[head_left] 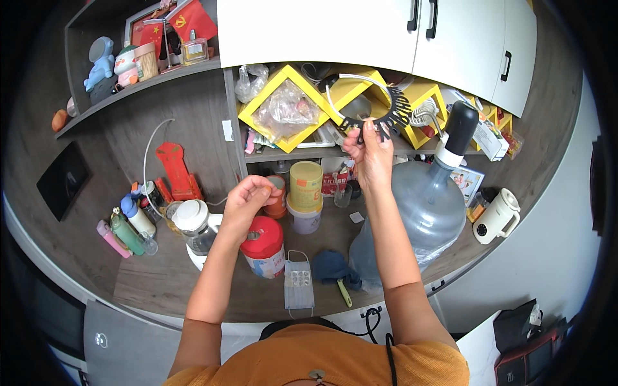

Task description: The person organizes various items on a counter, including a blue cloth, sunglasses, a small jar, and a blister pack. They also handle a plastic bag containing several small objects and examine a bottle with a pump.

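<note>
My right hand (370, 154) is raised in front of the shelf. Its thumb and fingers pinch a curved hoop (400, 109), black with a row of short teeth along one side and a pale band along the other; its exact kind is unclear. To the left, my left hand (252, 201) hangs above a can with a red lid (264, 237). Its fingers are curled in toward the thumb, and whatever they hold, if anything, is hidden. A yellow canister (306, 183) stands on a pale tub (304, 220) between my forearms.
Beside my right forearm stands a large blue water bottle (418, 206) with a black pump (461, 128). A glass kettle (196, 225) is at the left, a white kettle (497, 217) at the far right. A face mask (299, 289) and a blue cloth (331, 265) lie near the desk's front.
</note>
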Motion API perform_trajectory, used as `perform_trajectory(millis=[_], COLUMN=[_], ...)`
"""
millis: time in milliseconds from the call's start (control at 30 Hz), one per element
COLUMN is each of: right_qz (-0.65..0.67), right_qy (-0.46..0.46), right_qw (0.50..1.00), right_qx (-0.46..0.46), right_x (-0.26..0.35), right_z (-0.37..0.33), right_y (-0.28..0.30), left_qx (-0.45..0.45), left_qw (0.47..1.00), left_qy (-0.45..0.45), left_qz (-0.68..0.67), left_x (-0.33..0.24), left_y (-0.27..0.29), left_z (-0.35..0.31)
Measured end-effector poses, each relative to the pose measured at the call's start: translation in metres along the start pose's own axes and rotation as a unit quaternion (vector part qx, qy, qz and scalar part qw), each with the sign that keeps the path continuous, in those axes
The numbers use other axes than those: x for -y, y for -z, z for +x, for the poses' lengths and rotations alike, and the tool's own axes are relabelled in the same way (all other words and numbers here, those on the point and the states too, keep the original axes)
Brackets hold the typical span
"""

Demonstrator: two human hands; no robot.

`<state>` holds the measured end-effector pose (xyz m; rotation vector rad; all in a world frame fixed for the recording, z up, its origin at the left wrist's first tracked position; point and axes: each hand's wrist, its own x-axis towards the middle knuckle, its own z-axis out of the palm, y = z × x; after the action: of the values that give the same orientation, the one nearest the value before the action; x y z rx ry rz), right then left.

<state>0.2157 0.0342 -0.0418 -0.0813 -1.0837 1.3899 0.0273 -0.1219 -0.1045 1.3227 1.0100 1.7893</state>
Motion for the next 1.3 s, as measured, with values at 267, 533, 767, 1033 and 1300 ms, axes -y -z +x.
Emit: perform_trajectory(millis=[267,533,767,1033,1300], right_qz=[-0.109,-0.507,-0.554,-0.651,-0.581], right_qy=[-0.016,0.117,-0.001,0.038,0.405], right_qw=[0.994,0.854,0.828,0.757,0.705], right_qx=[0.018,0.029,0.084,0.044,-0.028], right_x=[-0.01,-0.018,-0.001,-0.002,-0.012], right_z=[0.049,0.087,0.1,0.088,0.065], right_y=[-0.011,-0.002,-0.032,-0.008,0.005], left_qx=[0.003,-0.127,-0.165,-0.116,-0.103], left_qw=[1.0,0.883,0.754,0.637,0.609], left_qy=[-0.021,-0.243,-0.386,-0.421,-0.415], left_qz=[0.017,0.382,0.505,0.635,0.668], left_x=[-0.004,-0.024,-0.031,-0.03,-0.02], left_y=[-0.008,-0.018,-0.025,-0.036,-0.022], left_z=[0.013,0.055,0.109,0.134,0.137])
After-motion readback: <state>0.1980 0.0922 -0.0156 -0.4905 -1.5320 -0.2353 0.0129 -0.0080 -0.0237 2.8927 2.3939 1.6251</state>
